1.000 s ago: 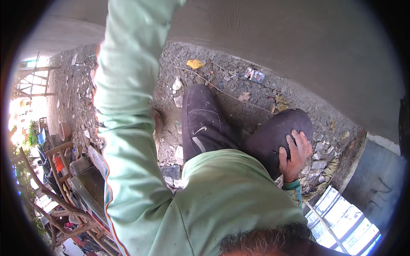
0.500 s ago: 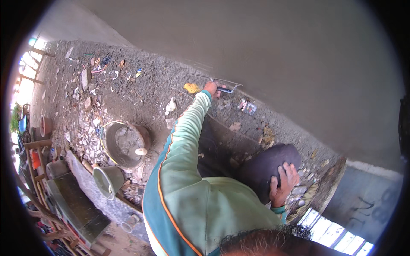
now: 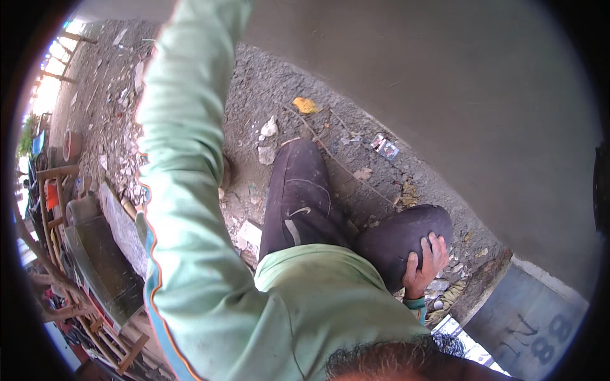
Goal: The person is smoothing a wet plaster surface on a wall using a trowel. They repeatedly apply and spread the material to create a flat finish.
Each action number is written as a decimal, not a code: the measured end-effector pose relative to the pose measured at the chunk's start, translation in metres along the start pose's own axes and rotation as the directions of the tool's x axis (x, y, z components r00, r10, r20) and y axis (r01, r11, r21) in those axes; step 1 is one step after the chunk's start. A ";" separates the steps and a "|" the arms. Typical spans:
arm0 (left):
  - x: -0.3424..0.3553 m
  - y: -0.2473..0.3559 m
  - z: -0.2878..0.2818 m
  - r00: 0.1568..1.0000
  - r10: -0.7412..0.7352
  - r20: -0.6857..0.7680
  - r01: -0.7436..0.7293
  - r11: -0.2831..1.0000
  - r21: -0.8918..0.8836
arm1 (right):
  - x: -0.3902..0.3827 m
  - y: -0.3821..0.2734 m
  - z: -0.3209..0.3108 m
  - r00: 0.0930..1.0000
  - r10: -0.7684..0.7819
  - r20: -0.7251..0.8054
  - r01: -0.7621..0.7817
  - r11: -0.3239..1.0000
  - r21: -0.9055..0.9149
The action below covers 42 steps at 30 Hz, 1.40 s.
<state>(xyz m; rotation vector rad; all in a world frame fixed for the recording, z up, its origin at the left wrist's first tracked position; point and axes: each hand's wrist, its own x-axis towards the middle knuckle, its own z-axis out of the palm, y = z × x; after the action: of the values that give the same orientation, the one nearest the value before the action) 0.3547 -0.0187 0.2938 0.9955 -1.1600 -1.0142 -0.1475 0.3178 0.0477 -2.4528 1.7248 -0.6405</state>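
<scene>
My left arm, in a pale green sleeve (image 3: 187,120), reaches up past the top edge of the picture. Its hand is out of sight, so whatever it holds cannot be seen. My right hand (image 3: 427,265) lies on my bent right knee (image 3: 400,238), fingers spread over the dark trousers and holding nothing. Beyond my knees rises a smooth grey plastered wall (image 3: 438,95). At its foot are a yellow crumpled scrap (image 3: 305,105) and a small printed packet (image 3: 385,147).
Rubble and a pale stone chunk (image 3: 269,127) lie on the rough ground. A thin line (image 3: 337,159) runs along it. At the left are a dark trough (image 3: 105,267), wooden frames (image 3: 57,171) and a reddish pot (image 3: 72,146). A grey panel (image 3: 540,311) stands lower right.
My left arm has swung up and left from the wall's foot, taking the hand and its dark-handled plastering trowel out of view. The sleeve now covers the buckets. My right hand stays on the knee.
</scene>
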 end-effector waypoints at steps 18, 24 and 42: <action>-0.106 -0.465 -0.082 0.727 -0.654 -0.210 0.598 0.753 -0.276 | 0.011 -0.020 -0.001 1.000 0.016 0.018 -0.015 0.998 -0.059; -0.034 -0.270 -0.086 0.948 -0.310 -0.069 0.309 0.951 -0.034 | 0.011 -0.020 -0.001 1.000 0.013 0.014 -0.011 0.997 -0.082; -0.202 -0.127 0.171 0.890 -0.348 0.296 0.425 0.867 -0.260 | 0.170 -0.126 -0.053 0.855 -0.364 -0.369 0.343 0.931 -0.125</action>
<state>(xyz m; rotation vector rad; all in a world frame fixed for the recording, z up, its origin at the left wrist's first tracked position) 0.1506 0.1309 0.1456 0.8777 -0.9581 -1.6327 -0.0086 0.2172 0.1824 -2.8673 1.4033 -1.2039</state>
